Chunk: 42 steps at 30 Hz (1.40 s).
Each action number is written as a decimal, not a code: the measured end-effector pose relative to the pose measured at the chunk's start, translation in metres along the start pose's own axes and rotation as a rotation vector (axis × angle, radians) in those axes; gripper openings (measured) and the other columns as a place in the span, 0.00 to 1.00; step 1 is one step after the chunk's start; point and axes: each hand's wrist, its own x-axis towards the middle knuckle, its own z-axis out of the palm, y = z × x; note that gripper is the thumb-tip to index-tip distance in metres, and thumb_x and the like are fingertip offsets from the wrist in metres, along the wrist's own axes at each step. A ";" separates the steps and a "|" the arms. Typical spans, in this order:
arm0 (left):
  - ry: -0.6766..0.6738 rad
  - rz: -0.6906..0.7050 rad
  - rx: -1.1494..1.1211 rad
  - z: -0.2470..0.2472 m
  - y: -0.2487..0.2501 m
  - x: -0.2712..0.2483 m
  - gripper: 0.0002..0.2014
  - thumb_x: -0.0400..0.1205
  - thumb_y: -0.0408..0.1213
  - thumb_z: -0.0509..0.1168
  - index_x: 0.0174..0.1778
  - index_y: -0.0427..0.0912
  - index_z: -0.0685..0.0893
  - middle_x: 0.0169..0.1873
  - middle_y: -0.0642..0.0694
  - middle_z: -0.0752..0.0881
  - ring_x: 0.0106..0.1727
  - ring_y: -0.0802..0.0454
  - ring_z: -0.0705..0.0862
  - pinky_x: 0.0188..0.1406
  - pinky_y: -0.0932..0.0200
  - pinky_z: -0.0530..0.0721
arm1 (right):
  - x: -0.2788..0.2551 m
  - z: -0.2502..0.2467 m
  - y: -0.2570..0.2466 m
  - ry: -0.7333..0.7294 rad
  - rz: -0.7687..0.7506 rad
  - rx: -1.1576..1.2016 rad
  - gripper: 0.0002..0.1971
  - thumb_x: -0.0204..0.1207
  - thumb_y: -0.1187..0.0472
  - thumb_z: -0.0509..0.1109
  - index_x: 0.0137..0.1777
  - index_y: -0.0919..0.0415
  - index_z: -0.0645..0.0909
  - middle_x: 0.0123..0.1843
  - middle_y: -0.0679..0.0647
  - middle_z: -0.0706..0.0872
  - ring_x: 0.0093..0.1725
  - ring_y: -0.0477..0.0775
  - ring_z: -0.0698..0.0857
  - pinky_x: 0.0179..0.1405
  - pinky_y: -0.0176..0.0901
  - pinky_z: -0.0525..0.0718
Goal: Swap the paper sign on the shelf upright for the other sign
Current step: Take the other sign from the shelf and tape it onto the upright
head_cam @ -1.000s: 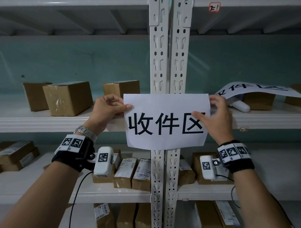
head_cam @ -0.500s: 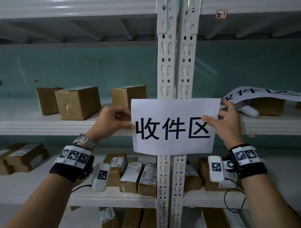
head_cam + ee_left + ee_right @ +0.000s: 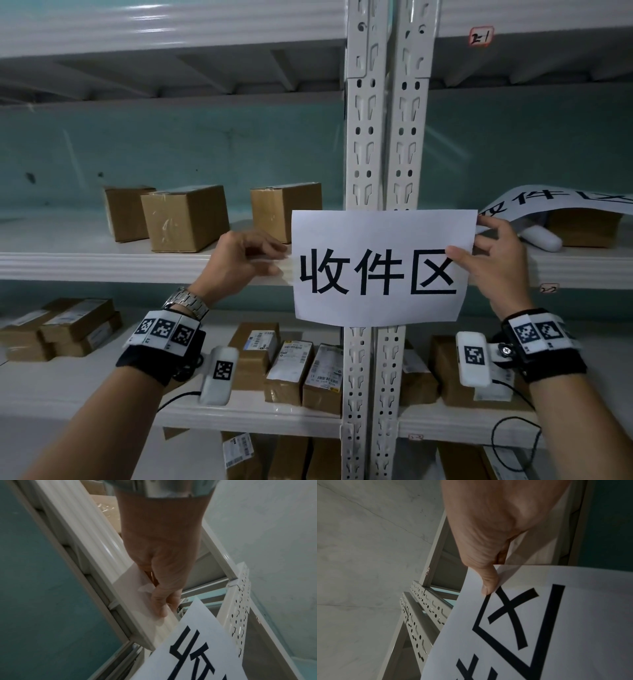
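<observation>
A white paper sign (image 3: pixel 380 267) with three large black characters lies flat against the white slotted shelf upright (image 3: pixel 380 137). My right hand (image 3: pixel 467 236) pinches its right edge, thumb (image 3: pixel 488 586) on the printed face. My left hand (image 3: pixel 279 258) is just off the sign's left edge and pinches a clear strip that looks like tape (image 3: pixel 145 588); the strip reaches toward the paper. The other sign (image 3: pixel 555 202) lies draped over a box on the middle shelf at the right. How the sign is fixed to the upright is hidden.
Brown cardboard boxes (image 3: pixel 185 219) stand on the middle shelf (image 3: pixel 102 267) to the left of the upright. Labelled parcels (image 3: pixel 291 363) fill the lower shelf behind my wrists. A white oblong object (image 3: pixel 541 238) lies under the draped sign.
My left thumb has come off the sign's upper left part, and the hand now sits just beside its left edge with the clear strip. My right hand still grips the right edge.
</observation>
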 end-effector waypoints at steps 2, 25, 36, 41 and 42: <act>-0.013 -0.023 0.008 0.002 0.001 -0.001 0.15 0.72 0.19 0.82 0.44 0.45 0.94 0.55 0.48 0.94 0.60 0.57 0.93 0.67 0.56 0.92 | 0.000 -0.002 0.002 -0.001 -0.011 -0.008 0.33 0.73 0.71 0.82 0.75 0.58 0.72 0.57 0.55 0.91 0.54 0.48 0.92 0.58 0.56 0.90; 0.004 -0.101 0.161 0.007 0.010 -0.001 0.17 0.71 0.31 0.86 0.54 0.45 0.92 0.58 0.45 0.93 0.58 0.47 0.93 0.67 0.45 0.93 | -0.010 -0.033 0.011 -0.108 -0.099 -0.258 0.30 0.70 0.79 0.80 0.70 0.56 0.80 0.65 0.55 0.89 0.64 0.52 0.88 0.68 0.58 0.86; 0.133 -0.117 0.221 0.028 0.018 -0.003 0.38 0.52 0.73 0.75 0.48 0.46 0.90 0.41 0.60 0.86 0.43 0.60 0.85 0.38 0.61 0.81 | -0.014 -0.028 0.013 -0.035 -0.092 -0.245 0.25 0.70 0.75 0.81 0.66 0.59 0.83 0.61 0.52 0.89 0.59 0.46 0.88 0.63 0.44 0.85; 0.080 -0.094 0.205 0.017 0.013 -0.006 0.20 0.68 0.43 0.87 0.53 0.42 0.93 0.52 0.45 0.93 0.53 0.46 0.92 0.59 0.43 0.94 | -0.015 -0.035 0.016 -0.095 -0.153 -0.281 0.28 0.74 0.80 0.75 0.66 0.51 0.80 0.62 0.50 0.88 0.58 0.22 0.83 0.70 0.47 0.83; 0.054 -0.088 0.203 0.014 0.013 -0.006 0.18 0.70 0.38 0.87 0.54 0.41 0.93 0.55 0.44 0.93 0.55 0.45 0.92 0.63 0.41 0.93 | -0.015 -0.035 0.017 -0.096 -0.154 -0.279 0.27 0.74 0.79 0.77 0.66 0.51 0.80 0.62 0.50 0.88 0.57 0.20 0.83 0.69 0.45 0.83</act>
